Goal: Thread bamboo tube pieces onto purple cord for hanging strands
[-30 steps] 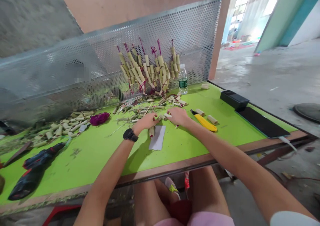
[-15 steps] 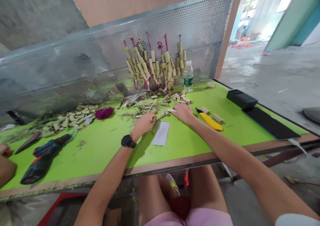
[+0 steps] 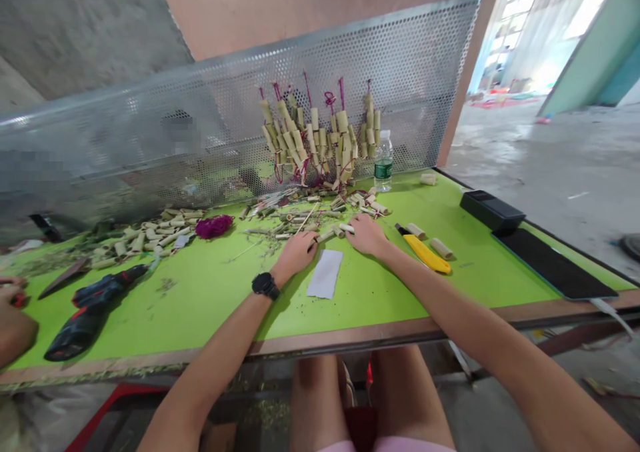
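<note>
From the head view, both arms reach forward over the green table [image 3: 210,292], backs of the hands up. The left hand [image 3: 296,253] curls its fingers at the end of a short tube [image 3: 326,237], but I can't tell if it grips; the right hand [image 3: 367,236] pinches a paler tube [image 3: 347,228], just past the white paper [image 3: 325,275].

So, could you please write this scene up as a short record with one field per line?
Left hand: fingertips at a cut stem piece; grip unclear
Right hand: fingertips at a pale stem piece; grip unclear
Nearer the body: white paper
To the right: yellow cutter, black box, phone
To the left: purple thread, power drill, another person's hand
Back: strung stem pieces and a bottle before a perforated metal panel
Surface: green tabletop
</note>
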### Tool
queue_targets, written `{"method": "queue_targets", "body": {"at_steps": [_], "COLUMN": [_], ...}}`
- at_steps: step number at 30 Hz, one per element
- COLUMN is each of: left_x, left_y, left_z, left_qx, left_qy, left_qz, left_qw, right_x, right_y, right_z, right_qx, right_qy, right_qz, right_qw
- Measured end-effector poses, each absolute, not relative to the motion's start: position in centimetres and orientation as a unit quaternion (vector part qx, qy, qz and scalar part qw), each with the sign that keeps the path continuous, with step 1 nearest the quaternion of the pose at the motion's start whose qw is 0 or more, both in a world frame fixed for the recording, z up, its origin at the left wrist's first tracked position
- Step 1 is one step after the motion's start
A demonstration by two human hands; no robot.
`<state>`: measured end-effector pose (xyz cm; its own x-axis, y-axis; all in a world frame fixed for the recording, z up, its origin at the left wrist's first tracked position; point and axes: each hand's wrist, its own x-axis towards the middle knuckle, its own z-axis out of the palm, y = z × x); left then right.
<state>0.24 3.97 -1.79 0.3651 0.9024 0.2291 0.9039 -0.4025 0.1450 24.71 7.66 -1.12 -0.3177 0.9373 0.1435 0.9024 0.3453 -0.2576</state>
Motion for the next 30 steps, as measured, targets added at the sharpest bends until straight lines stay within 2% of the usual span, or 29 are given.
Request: {"method": "queue_targets", "body": {"at_steps": [9,15,19,25,30], "left_x": [0.1,0.0,-0.3,-0.1,0.7], "left_y": [3.5,3.2,3.2,3.0,2.7], "left_z": [-1.3,-0.9,-0.9,-0.9,-0.7], "left_qx": [-0.846,-0.828,-0.830,-0.864,-0.854], "left_qy": [-0.516,-0.549,-0.543,-0.483,-0.500], "left_qz": [-0.133,-0.116,-0.131,-0.137,-0.137], "left_qw": [0.002,0.004,-0.003,-0.048,-0.038], "right_x": [24.1,25.0,25.8,28.3,30.0], "right_y": [7.4,7.9,8.4,9.8,10.8], "right_z": [-1.8,-1.3,-0.6,-0.6,-1.2], "right_qx": [-0.556,-0.531,-0.507,-0.644,-0.719], "right_qy": [-0.811,-0.826,-0.845,-0.748,-0.687], "right_qz": [0.114,0.108,0.112,0.013,0.052], "right_qw": [0.144,0.157,0.131,0.157,0.094]}}
